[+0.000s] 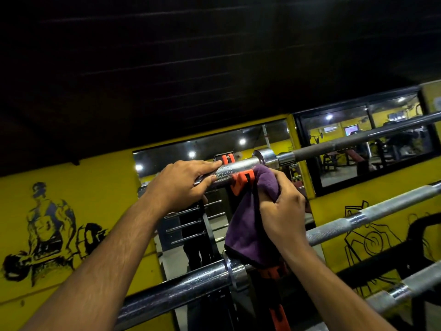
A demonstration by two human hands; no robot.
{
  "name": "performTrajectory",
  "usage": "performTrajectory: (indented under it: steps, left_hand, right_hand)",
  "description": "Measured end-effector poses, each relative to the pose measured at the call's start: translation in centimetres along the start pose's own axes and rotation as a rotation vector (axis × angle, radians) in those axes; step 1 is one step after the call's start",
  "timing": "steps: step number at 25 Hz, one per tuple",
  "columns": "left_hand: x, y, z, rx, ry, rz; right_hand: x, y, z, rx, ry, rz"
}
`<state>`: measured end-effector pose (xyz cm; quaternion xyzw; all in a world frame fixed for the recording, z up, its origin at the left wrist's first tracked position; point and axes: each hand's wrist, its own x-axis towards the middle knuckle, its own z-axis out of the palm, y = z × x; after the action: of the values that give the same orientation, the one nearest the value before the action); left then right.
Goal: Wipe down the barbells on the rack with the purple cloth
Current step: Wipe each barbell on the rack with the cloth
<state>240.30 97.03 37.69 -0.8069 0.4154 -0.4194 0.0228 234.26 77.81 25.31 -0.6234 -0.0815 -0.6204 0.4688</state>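
Nearest, a lower barbell (181,290) crosses under both forearms. Above it, the left hand (183,185) grips the top barbell (238,169) sleeve; the right hand (284,206) bunches the purple cloth (248,225) just right, bar running rightward.

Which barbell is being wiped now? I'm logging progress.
The top barbell: the left hand holds its sleeve end and the right hand presses the purple cloth against it. The lower barbells go untouched, though the cloth hangs down to one.
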Motion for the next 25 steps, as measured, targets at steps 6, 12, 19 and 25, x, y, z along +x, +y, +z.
performTrajectory:
  steps: [6,12,19,25]
  left_hand:
    - [0.0,-0.1,0.2,0.013,-0.005,-0.002]
    - [-0.2,-0.1,0.3,-0.028,0.003,-0.01]
    - [-0.1,0.1,-0.4,-0.034,-0.025,-0.004]
    - [-0.5,0.1,-1.5,-0.079,-0.091,0.023]
  right_hand:
    - [-0.3,-0.9,-0.2,0.245,-0.105,0.325]
    - [-0.7,-0.4,1.0,0.633,-0.123,0.568]
    - [1.3,-1.6,-2.6,0.482,-0.01,0.434]
    - [8.8,-6.3,-1.0,-0.241,-0.188,-0.49]
